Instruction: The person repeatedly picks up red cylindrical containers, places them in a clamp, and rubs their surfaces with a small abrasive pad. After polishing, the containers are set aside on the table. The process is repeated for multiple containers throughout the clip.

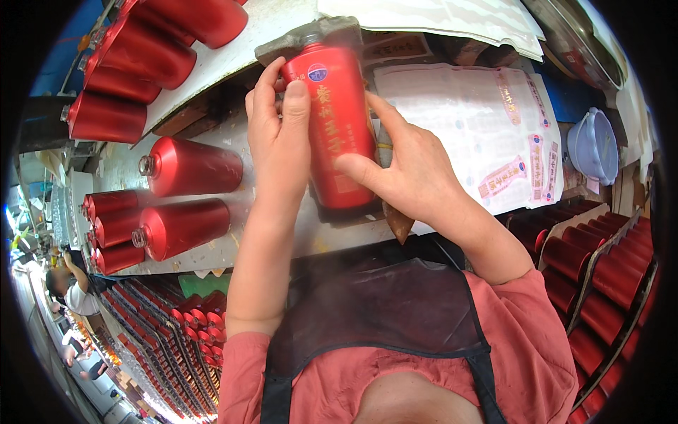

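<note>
A red bottle with gold writing and a round blue emblem [347,183] lies in front of me, its neck pointing away. My left hand [280,122] grips its left side near the shoulder, thumb on the front face. On the lower front face rests the thumb of my right hand [410,161], with the fingers along the bottle's right edge. A grey cloth [339,26] lies by the neck. To the right, several printed transfer pieces [536,167] lie on white sheets [434,100]. Plain red bottles [196,167] lie on their sides on the worktable [286,238] to the left.
More red bottles [108,116] lie on a white raised surface at the upper left. A light blue bucket [593,146] stands at the right. Racks of red bottles [561,259] flank me below the table. Other people, one a person in white [82,299], are far left.
</note>
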Available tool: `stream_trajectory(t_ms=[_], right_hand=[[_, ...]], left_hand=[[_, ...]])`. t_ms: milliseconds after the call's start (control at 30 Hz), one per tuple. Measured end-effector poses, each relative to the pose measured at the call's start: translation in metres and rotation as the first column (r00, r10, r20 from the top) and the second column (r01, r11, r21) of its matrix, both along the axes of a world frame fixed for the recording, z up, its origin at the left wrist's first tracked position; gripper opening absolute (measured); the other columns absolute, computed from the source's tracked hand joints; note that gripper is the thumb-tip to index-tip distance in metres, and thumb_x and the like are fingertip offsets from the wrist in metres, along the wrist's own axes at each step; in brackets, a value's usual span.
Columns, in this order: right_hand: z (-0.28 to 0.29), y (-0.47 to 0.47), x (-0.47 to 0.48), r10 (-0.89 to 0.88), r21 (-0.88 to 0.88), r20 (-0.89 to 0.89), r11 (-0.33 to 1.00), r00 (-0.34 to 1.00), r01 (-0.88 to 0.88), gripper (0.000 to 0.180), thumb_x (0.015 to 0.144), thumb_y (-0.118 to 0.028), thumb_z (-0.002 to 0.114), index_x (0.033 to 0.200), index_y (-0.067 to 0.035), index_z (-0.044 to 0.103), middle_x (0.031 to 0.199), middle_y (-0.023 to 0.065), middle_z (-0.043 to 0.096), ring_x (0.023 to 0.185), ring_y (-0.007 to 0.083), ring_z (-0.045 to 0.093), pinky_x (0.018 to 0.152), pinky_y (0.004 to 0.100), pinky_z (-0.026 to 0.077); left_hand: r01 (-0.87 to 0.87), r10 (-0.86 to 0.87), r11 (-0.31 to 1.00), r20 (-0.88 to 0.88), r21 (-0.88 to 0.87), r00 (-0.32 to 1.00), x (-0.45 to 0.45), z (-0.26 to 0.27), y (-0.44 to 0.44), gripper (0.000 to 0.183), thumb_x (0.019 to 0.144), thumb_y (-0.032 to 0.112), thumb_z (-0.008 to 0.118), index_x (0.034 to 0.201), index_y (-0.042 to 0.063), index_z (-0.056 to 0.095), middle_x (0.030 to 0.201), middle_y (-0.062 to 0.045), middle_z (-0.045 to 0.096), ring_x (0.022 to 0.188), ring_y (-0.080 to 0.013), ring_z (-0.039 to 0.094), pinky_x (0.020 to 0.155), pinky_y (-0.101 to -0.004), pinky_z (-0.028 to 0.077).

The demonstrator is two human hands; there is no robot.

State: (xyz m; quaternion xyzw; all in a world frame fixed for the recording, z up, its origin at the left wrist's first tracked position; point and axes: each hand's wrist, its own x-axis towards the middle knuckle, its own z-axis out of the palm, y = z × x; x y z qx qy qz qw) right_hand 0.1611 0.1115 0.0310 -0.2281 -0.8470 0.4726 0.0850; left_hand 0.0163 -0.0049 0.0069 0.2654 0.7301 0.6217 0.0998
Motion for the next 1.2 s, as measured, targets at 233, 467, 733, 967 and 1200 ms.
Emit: stream_trajectory(t_ms=[233, 467, 733, 967, 1200], right_hand=[[-0.006, 0.009, 0.007, 0.053, -0.121, 0.048, 0.992, 0.997, -0.047, 0.089, 0.087, -0.052, 0.074, 0.156, -0.004, 0.043, 0.113, 0.0295, 0.072, 0.105, 0.0438, 0.071, 0.092, 0.0467, 0.054], [-0.004, 0.007, 0.018, 0.101, -0.142, 0.094, 0.986, 0.990, -0.087, 0.089, 0.089, -0.054, 0.071, 0.157, -0.006, 0.041, 0.120, 0.0329, 0.070, 0.112, 0.0479, 0.068, 0.097, 0.0491, 0.053], [-0.013, 0.003, 0.012, 0.041, -0.140, -0.026, 0.989, 0.999, -0.044, 0.081, 0.095, -0.055, 0.066, 0.156, -0.006, 0.043, 0.115, 0.0303, 0.072, 0.109, 0.0478, 0.069, 0.095, 0.0506, 0.054], [-0.011, 0.000, 0.012, 0.054, -0.089, 0.028, 0.995, 0.998, -0.051, 0.075, 0.095, -0.055, 0.065, 0.152, -0.009, 0.047, 0.113, 0.0285, 0.073, 0.106, 0.0475, 0.070, 0.093, 0.0517, 0.054], [-0.015, 0.000, 0.012, 0.039, -0.042, -0.003, 0.998, 0.999, -0.039, 0.077, 0.096, -0.056, 0.064, 0.153, -0.007, 0.047, 0.116, 0.0300, 0.072, 0.110, 0.0475, 0.069, 0.095, 0.0508, 0.054]], left_hand=[[0.060, -0.060, 0.998, -0.020, -0.010, 0.998, 0.019, -0.010, -0.029, 0.061, 0.109, 0.037, 0.053, 0.157, 0.001, 0.043, 0.139, -0.015, 0.050, 0.109, -0.0199, 0.055, 0.098, -0.0358, 0.047], [0.065, -0.148, 0.967, -0.333, -0.248, 0.931, 0.046, -0.023, -0.047, 0.090, 0.104, 0.057, 0.050, 0.161, -0.008, 0.023, 0.150, -0.029, 0.038, 0.138, -0.0402, 0.042, 0.117, -0.0485, 0.034], [0.128, -0.214, 0.956, -0.328, -0.264, 0.920, 0.046, -0.024, -0.050, 0.096, 0.103, 0.055, 0.053, 0.164, -0.007, 0.014, 0.154, -0.030, 0.030, 0.143, -0.0436, 0.034, 0.120, -0.0515, 0.029], [0.130, -0.234, 0.943, -0.330, -0.306, 0.915, 0.047, -0.026, -0.050, 0.102, 0.101, 0.059, 0.055, 0.166, -0.005, 0.009, 0.155, -0.030, 0.026, 0.143, -0.0453, 0.034, 0.120, -0.0522, 0.028], [0.141, -0.218, 0.962, -0.346, -0.234, 0.913, 0.042, -0.031, -0.051, 0.096, 0.103, 0.056, 0.052, 0.165, -0.005, 0.013, 0.155, -0.030, 0.029, 0.144, -0.0434, 0.033, 0.121, -0.0511, 0.027]])
